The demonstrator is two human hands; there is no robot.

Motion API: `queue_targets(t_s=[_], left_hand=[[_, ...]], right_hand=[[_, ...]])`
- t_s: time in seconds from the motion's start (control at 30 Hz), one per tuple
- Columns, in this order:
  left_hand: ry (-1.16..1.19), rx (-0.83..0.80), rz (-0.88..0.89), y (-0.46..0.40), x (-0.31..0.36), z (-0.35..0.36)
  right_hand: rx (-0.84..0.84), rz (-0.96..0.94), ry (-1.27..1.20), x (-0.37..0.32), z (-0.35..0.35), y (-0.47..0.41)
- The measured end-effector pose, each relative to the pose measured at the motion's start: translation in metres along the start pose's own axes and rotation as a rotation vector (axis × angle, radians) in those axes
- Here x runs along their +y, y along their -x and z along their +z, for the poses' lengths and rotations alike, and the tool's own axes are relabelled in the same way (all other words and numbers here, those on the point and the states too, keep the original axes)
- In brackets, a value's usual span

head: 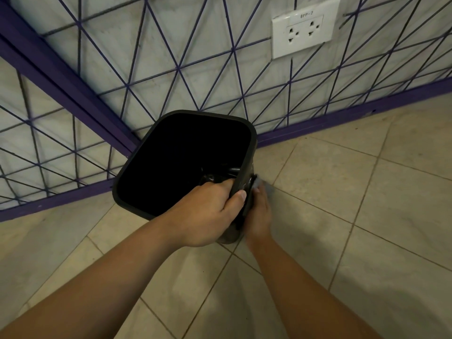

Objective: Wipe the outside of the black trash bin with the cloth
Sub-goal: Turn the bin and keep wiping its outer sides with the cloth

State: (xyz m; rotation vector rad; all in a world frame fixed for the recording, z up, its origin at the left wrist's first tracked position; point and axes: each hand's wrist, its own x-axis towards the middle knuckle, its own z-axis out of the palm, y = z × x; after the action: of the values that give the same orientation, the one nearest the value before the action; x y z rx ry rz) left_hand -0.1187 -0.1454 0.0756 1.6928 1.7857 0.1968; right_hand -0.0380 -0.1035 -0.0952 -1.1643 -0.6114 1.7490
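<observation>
A black trash bin (pixel 156 138) with a square, rounded rim is tilted, its dark opening facing up toward me. My left hand (pixel 208 214) grips the near right corner of its rim, fingers inside and thumb over the outer wall. My right hand (pixel 259 216) is low against the bin's right outer side and holds a blurred grey-blue cloth (pixel 260 185) against that wall. Much of the cloth is hidden behind the hand and the bin.
The bin sits in a corner of a tiled floor (pixel 354 216). Behind it is a pale wall with purple diagonal lines, a purple skirting (pixel 342 118) and a white double socket (pixel 303 30).
</observation>
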Motion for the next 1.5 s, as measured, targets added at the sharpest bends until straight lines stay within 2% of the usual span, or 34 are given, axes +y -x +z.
queue_targets(t_s=[0.1,0.2,0.27,0.4,0.57,0.73,0.9,1.03,1.2,1.33,1.5], left_hand=[[-0.022,0.013,-0.002,0.0,-0.001,0.001],[-0.036,0.015,-0.008,-0.001,0.0,0.001],[-0.046,0.018,-0.002,-0.001,0.0,0.001],[-0.049,0.019,-0.005,0.0,0.003,0.001],[-0.056,0.02,0.007,0.0,0.001,0.0],[-0.037,0.011,-0.007,0.001,0.001,0.001],[-0.045,0.021,0.009,-0.001,0.0,0.001],[-0.046,0.035,0.006,0.0,0.002,0.002],[-0.042,0.049,0.018,0.0,0.002,0.002],[-0.047,0.054,0.016,0.0,0.001,0.002],[-0.06,0.06,0.021,-0.001,-0.002,0.003]], right_hand=[[-0.028,-0.06,0.061,0.003,-0.001,0.006],[-0.005,-0.025,0.013,-0.002,0.0,0.0],[-0.001,-0.071,0.017,-0.006,0.004,0.001],[-0.055,-0.085,0.021,-0.003,0.001,0.001],[-0.013,-0.136,0.077,0.003,0.002,0.007],[0.008,-0.032,0.051,0.013,-0.005,0.003],[0.015,-0.106,0.063,0.007,0.004,0.022],[0.017,-0.028,0.056,0.007,-0.003,0.006],[0.01,-0.128,0.049,0.004,0.005,0.013],[0.023,-0.039,0.032,0.012,0.002,0.011],[0.035,-0.089,0.023,0.015,0.006,0.03]])
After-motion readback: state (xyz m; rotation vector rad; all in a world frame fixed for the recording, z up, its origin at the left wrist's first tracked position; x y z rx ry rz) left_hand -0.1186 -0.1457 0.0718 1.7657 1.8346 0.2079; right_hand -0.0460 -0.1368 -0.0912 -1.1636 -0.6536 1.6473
